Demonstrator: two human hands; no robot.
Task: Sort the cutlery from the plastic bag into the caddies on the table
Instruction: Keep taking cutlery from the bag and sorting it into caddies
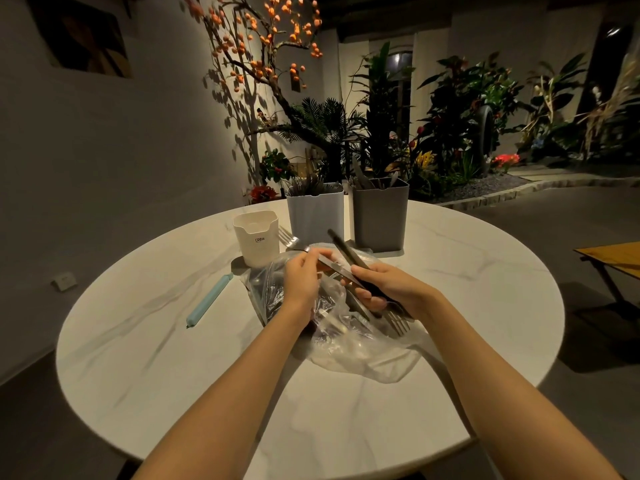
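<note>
A clear plastic bag [360, 355] with cutlery inside lies in the middle of the round table [173, 358]. My left hand [301, 275] pinches a metal fork [289, 239] by its handle, tines pointing toward the caddies. My right hand [384, 285] is closed around a bundle of cutlery [343, 247], dark handles sticking up and away, fork tines [398, 323] showing below my palm. Behind the bag stand a white caddy [256, 237], a light grey caddy [315, 213] and a dark grey caddy [379, 216]; both grey ones hold cutlery.
A light blue bag clip [209, 299] lies on the table left of the bag. Plants and a tree with orange fruit stand behind the table. A wooden folding table [613, 258] is at the right edge.
</note>
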